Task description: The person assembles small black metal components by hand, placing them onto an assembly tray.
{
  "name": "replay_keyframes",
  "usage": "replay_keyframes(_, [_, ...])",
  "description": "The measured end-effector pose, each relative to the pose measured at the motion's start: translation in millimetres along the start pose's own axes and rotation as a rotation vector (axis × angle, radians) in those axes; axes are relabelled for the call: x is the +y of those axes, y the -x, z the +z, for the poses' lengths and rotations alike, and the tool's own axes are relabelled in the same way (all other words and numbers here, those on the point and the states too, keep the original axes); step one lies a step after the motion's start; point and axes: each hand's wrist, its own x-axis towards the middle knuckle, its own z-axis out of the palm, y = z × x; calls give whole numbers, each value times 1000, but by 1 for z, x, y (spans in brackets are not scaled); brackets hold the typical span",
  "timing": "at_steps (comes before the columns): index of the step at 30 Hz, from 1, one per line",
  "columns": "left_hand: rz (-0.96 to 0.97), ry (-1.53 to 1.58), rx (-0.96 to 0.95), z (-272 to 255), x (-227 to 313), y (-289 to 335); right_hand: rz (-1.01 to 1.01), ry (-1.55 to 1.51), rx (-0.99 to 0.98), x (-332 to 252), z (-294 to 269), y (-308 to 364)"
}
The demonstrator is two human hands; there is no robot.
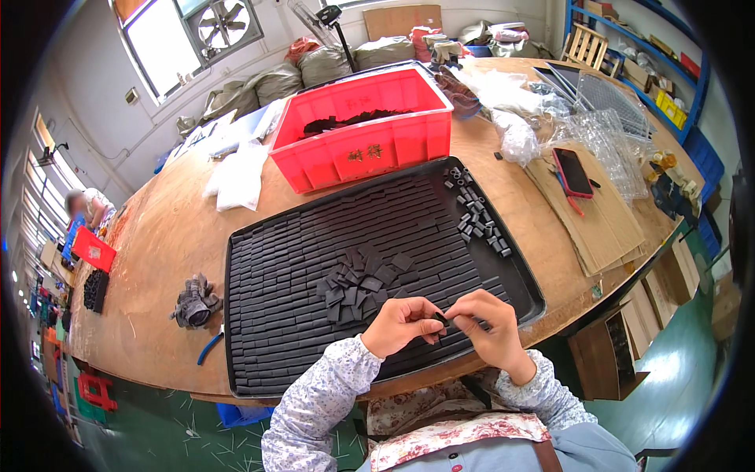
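Observation:
My left hand (403,324) and my right hand (486,321) meet over the near edge of a large black tray (236,259). Together they pinch one small black rectangular piece (442,319) between their fingertips. The tray is filled with rows of flat black pieces laid side by side. A loose heap of flat black pieces (363,280) lies on top of the rows just beyond my hands. Several small black blocks (478,217) are scattered in the tray's far right corner.
A red plastic crate (363,134) with dark parts stands behind the tray. A phone (572,171) lies on cardboard sheets at right, near clear plastic bags (515,130). Grey gloves (195,302) and blue-handled pliers (209,345) lie left of the tray. Another person (85,206) sits far left.

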Motion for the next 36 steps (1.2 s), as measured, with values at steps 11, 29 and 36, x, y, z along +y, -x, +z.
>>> replay_keyframes(11, [-50,-47,-6,1,-3,1,128,-163,-19,2,-7,-8])
replay_keyframes(29, [-27,-15,-3,6,0,1,84,-72,-12,-2,-7,-2])
replay_keyframes(36, [219,-504,236,-4,16,-16,417,-262,368,25,-19,-10])
